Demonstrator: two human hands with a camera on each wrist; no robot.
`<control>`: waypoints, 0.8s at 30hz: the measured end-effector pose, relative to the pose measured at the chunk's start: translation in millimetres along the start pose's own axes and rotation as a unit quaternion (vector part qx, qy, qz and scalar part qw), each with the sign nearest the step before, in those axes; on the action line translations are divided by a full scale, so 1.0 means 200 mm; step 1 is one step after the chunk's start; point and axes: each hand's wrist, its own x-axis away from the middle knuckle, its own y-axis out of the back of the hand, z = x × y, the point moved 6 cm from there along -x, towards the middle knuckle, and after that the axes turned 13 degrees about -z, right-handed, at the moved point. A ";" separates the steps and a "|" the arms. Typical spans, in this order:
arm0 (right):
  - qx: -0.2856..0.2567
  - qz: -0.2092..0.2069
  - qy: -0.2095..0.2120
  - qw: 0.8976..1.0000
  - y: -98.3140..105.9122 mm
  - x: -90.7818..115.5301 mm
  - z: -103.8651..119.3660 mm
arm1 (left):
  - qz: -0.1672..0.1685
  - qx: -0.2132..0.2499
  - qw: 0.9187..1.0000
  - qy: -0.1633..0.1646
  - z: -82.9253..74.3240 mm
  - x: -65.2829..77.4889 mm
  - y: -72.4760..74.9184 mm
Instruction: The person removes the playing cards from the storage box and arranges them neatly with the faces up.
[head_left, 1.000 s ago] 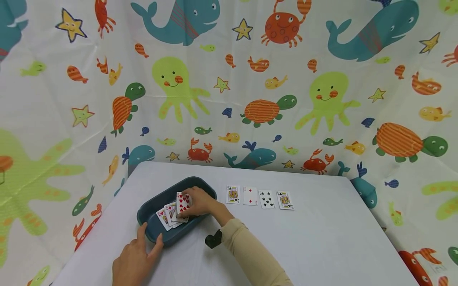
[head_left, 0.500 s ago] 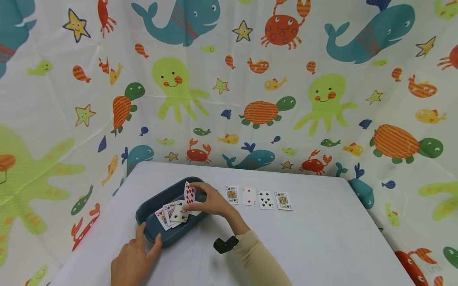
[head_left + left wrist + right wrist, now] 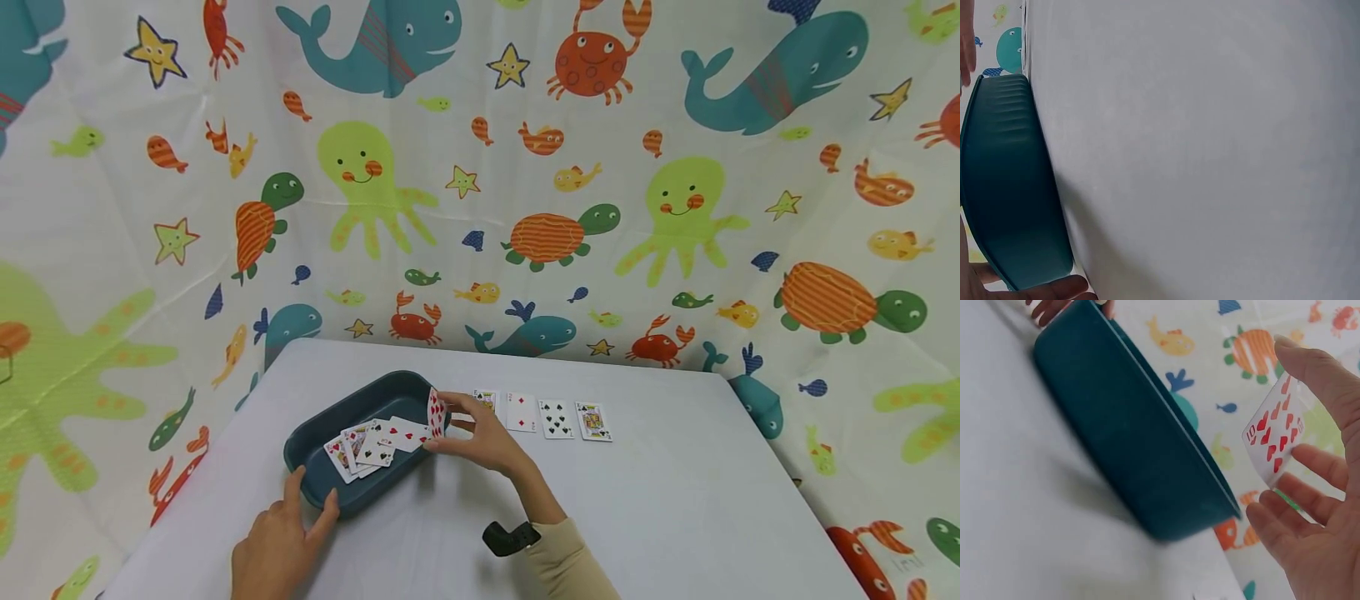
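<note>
My right hand (image 3: 487,442) pinches a ten of hearts (image 3: 1272,434) between thumb and fingers. In the head view, that card stands tilted above the right end of a dark teal tray (image 3: 318,479). Thumb and fingers of my left hand (image 3: 273,542) grip the tray's near left end; the left wrist view shows its fingers (image 3: 1054,290) along the tray's outer wall (image 3: 1016,181). Several overlapping playing cards (image 3: 373,450) lie face up inside the tray.
Right of the tray, several face-up cards form a row on the white table (image 3: 675,500): a face card (image 3: 485,398) partly behind my right hand, a diamond card (image 3: 521,412), a spade number card (image 3: 556,419) and another face card (image 3: 594,422). Behind hangs a sea-animal curtain (image 3: 465,100).
My right hand has lifted the ten of hearts off the cards in the tray and carried it right, turning it nearly edge-on. The card beneath is now uncovered. My left hand stays put.
</note>
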 end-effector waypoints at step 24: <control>0.248 0.000 -0.015 0.969 0.17 0.20 -0.28 | 0.017 -0.004 1.000 0.007 -0.01 0.00 0.00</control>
